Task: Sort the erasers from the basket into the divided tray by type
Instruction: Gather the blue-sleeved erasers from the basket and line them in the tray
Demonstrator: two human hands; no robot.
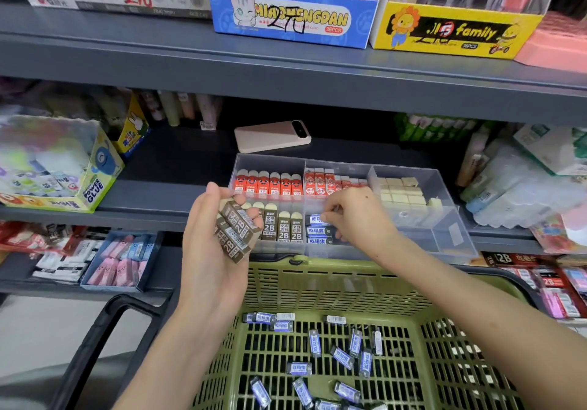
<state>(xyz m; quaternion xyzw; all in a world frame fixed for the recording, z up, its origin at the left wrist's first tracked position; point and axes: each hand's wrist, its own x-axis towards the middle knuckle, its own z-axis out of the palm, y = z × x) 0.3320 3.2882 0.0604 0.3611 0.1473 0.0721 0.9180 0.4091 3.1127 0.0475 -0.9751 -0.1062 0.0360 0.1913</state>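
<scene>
A clear divided tray (451,219) sits on the middle shelf, holding red erasers, cream erasers, brown 2B erasers (283,227) and blue-labelled erasers (317,231) in separate compartments. My left hand (216,235) grips a few brown 2B erasers (236,228) in front of the tray. My right hand (355,216) pinches a small blue-labelled eraser (315,219) over the front middle compartment. Below, a green basket (317,285) holds several loose blue-labelled erasers (341,357).
A pink power bank (270,138) lies behind the tray. Boxes of stationery fill the shelves: a glue box (92,184) at left, packets at right, blue and yellow display boxes above. The basket's black handle (104,336) hangs at lower left.
</scene>
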